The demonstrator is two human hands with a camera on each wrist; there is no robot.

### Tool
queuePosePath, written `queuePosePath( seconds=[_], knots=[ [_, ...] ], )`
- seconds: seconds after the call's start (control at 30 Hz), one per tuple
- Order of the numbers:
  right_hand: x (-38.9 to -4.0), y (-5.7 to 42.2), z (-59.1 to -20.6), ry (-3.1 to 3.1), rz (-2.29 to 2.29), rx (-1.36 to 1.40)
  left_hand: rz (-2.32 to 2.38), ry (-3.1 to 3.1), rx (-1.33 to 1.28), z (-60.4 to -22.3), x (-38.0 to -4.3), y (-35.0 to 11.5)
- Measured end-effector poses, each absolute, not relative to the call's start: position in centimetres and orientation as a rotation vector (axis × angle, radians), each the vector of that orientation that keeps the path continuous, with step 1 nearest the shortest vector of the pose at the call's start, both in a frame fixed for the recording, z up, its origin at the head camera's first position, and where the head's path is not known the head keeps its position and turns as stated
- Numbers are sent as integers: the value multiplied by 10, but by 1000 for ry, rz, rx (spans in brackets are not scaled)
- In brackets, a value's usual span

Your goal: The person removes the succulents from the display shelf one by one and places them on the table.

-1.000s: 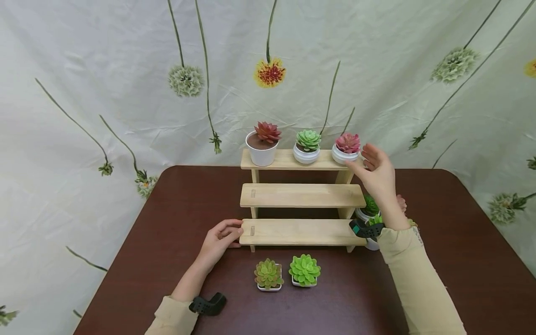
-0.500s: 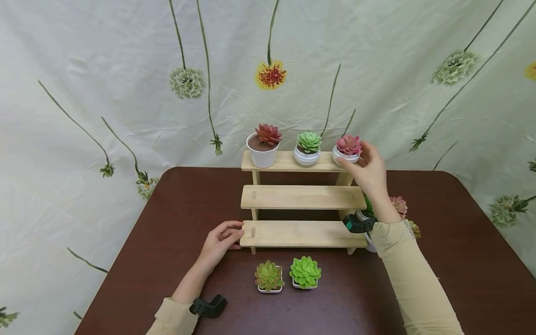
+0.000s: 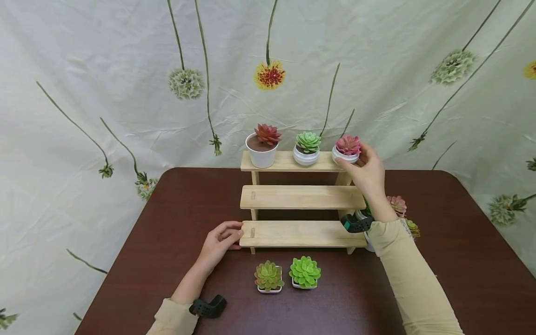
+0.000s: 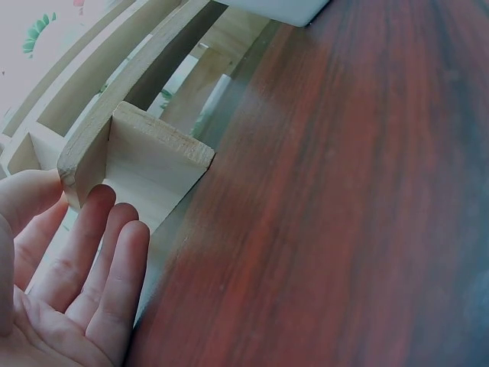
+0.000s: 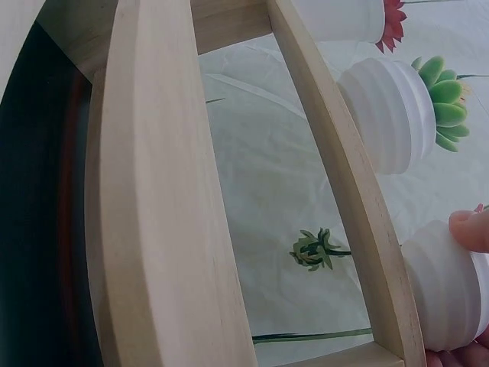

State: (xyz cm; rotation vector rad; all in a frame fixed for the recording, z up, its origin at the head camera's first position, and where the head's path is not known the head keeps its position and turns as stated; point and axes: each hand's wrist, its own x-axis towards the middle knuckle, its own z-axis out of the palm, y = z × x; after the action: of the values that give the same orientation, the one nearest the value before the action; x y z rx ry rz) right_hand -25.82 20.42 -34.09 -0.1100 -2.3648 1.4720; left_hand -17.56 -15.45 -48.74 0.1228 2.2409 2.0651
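Note:
A three-tier wooden plant stand [image 3: 302, 196] stands on the table. My right hand [image 3: 368, 173] holds the white pot of a pink succulent [image 3: 348, 145] at the right end of the top tier; in the right wrist view its thumb lies on that pot [image 5: 443, 287]. Beside it on this tier are a green succulent [image 3: 307, 142] and a dark red succulent [image 3: 268, 134], both in white pots. With thumb and fingers, my left hand [image 3: 219, 241] grips the left end of the bottom tier, also visible in the left wrist view as a board end [image 4: 92, 145].
Two small succulents, one green with reddish tips [image 3: 268, 275] and one bright green [image 3: 304, 271], stand before the stand. More potted succulents, including a pink one [image 3: 397, 205], are partly hidden behind my right forearm. A flower-printed cloth [image 3: 125, 60] hangs behind the table [image 3: 184, 204].
My right hand has moved left from beside the pink succulent and closed its fingers around the pot. My left hand has stayed at the stand's bottom tier.

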Motion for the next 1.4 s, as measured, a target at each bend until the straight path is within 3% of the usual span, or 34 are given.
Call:
queuePosePath(
  seconds=[0.67, 1.4],
  knots=[
    [-244, 214, -337, -2312, 1504, -112, 2079, 2234, 153, -487, -175, -154],
    [-186, 222, -352, -2377, 1384, -11, 2074, 2247, 161, -488, -176, -154]
  ],
)
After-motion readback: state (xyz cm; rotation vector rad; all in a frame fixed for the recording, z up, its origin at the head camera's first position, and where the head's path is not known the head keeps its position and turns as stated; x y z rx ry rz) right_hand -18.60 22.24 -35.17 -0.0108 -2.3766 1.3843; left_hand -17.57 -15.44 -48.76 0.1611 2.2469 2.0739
